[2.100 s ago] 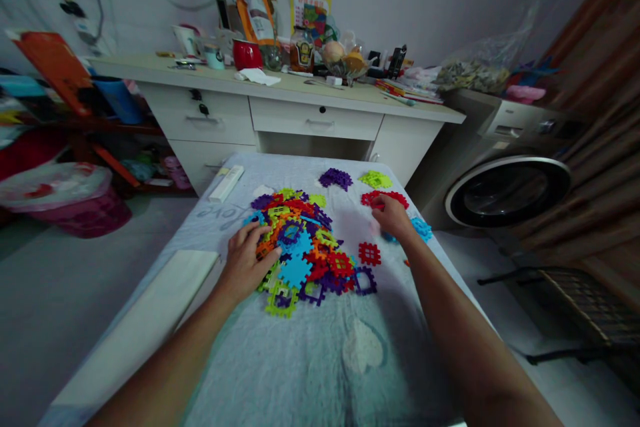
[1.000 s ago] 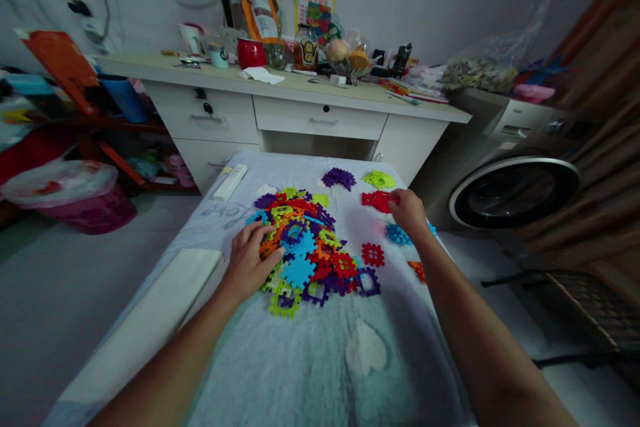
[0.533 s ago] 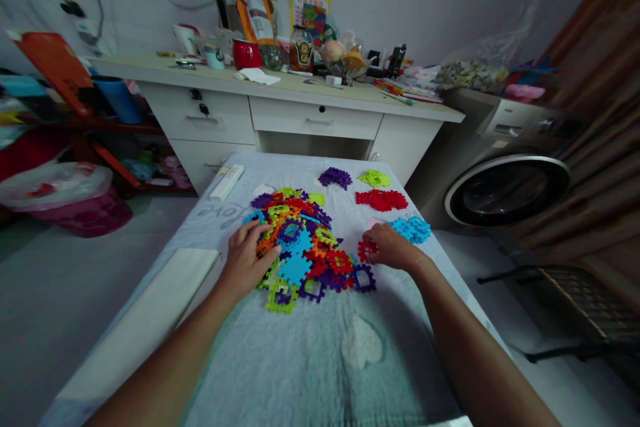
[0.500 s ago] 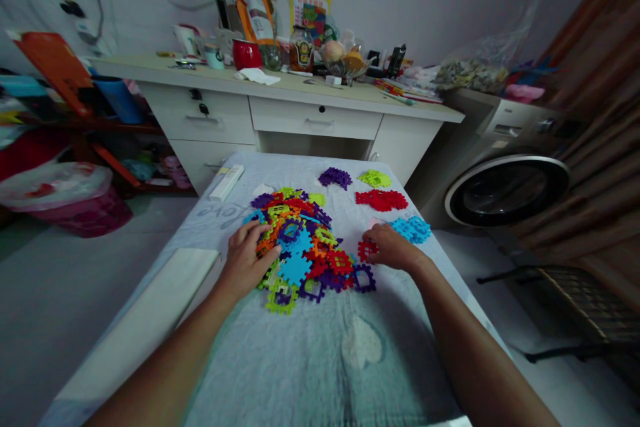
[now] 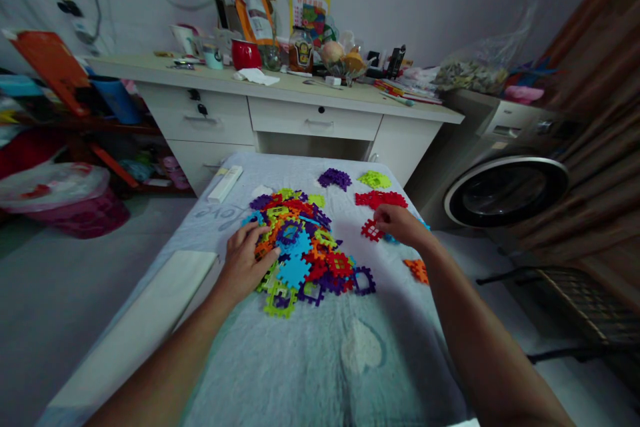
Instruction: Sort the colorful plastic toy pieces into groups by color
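Note:
My right hand (image 5: 397, 223) pinches a red window-like building piece (image 5: 371, 231) with toothed edges, held just in front of the red pile (image 5: 381, 199). Blue pieces (image 5: 393, 239) are mostly hidden behind that hand. My left hand (image 5: 246, 255) rests with fingers apart against the left side of a mixed heap of interlocking plastic pieces (image 5: 295, 267) in purple, red, green, orange and blue. Separate piles of purple pieces (image 5: 335, 178) and lime green pieces (image 5: 375, 179) lie farther back. Orange pieces (image 5: 417, 270) lie beside my right forearm.
A pale cloth (image 5: 300, 360) covers the table. On its left lie a long white box (image 5: 226, 184) and a white flat strip (image 5: 145, 320). Behind stands a white desk (image 5: 315, 107) crowded with household items; a washing machine (image 5: 505, 167) is at the right.
My right hand has moved away from the mixed heap, up and to the right, carrying the red piece toward the red pile. The orange pieces have come into view. My left hand stays at the heap.

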Motion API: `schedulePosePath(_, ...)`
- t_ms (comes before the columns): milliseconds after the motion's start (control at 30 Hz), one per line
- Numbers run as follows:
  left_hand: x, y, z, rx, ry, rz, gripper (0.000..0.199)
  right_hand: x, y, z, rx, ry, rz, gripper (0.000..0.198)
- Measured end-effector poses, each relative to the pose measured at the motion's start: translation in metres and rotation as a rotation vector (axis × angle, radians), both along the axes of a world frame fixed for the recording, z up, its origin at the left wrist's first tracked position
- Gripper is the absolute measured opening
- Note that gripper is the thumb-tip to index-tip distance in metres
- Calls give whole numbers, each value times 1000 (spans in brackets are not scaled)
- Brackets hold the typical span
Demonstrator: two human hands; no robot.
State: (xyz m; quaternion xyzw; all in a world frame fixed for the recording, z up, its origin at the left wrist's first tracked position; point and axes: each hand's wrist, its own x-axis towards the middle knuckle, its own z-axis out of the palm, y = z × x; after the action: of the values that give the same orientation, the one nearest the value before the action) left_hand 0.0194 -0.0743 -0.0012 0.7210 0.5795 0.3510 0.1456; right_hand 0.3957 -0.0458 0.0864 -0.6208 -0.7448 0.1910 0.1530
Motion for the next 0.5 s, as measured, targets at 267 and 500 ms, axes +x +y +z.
schedulePosePath(267, 0, 1, -2, 8, -13, 0, 42, 33, 69, -7, 173, 174, -596, 14)
schedulePosePath(500, 0, 1, -1, 11, -16, 6, 43, 26, 87, -18, 113, 103, -694, 14)
